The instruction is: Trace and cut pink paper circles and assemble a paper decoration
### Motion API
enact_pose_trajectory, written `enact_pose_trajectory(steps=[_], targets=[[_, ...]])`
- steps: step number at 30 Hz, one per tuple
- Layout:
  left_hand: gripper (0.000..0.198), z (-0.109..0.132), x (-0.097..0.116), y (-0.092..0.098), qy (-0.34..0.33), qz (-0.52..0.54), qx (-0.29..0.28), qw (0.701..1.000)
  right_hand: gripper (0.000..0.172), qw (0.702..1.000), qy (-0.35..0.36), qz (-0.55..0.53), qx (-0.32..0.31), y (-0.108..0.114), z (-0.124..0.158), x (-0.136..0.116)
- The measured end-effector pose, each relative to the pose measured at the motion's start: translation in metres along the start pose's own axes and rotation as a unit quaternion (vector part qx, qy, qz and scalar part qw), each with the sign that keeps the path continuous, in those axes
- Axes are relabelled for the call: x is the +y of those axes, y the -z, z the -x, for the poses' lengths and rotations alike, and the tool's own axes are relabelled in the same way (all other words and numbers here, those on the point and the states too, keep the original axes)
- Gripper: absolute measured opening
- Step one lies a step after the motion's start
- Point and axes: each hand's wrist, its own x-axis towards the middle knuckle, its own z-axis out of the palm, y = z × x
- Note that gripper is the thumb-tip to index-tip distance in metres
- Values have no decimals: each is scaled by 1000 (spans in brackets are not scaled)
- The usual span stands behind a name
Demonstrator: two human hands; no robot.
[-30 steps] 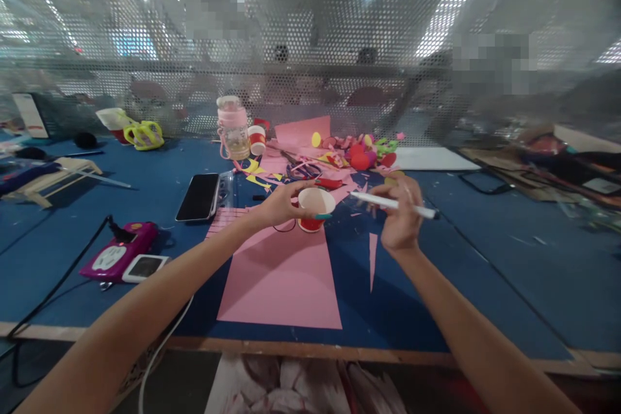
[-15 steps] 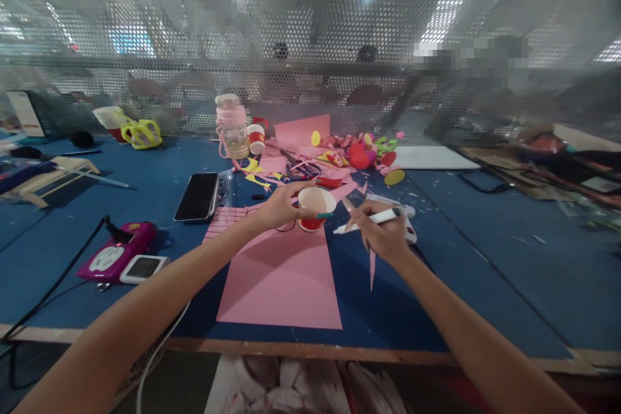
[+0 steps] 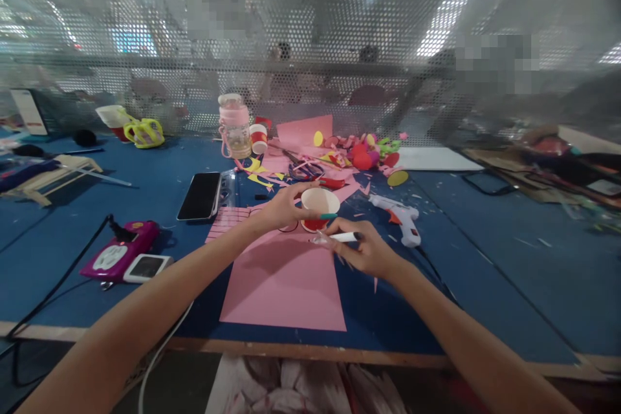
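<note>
My left hand (image 3: 281, 208) grips the rim of a red and white paper cup (image 3: 317, 207) that stands on a pink paper sheet (image 3: 284, 281) on the blue table. My right hand (image 3: 366, 251) is closed around a white marker pen (image 3: 337, 238). The pen lies nearly level, with its tip pointing left, close to the base of the cup and over the sheet's far right edge.
A white glue gun (image 3: 400, 213) lies right of the cup. A black phone (image 3: 200, 195), a magenta power strip (image 3: 119, 253) with a cable, a pink bottle (image 3: 233, 126), scissors (image 3: 305, 171) and coloured paper scraps lie behind. A perforated screen (image 3: 310, 77) closes the back; the table's wooden front edge (image 3: 310, 350) is near.
My right hand has come down and to the left with the pen, from above the glue gun to the cup's base. The pen has turned so its tip points left. The left hand has stayed.
</note>
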Motion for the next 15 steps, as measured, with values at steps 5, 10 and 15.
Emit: enact_pose_trajectory(steps=[5,10,15], targets=[[63,0,1,1,2,-9,3,1000,11,990,81,114,29,-14,-3,9],[64,0,-1,1,-12,-13,-3,1000,14,982,91,166,18,-18,-5,9],[64,0,0,2,-16,-27,-8,999,14,978,87,188,28,-24,-6,3]])
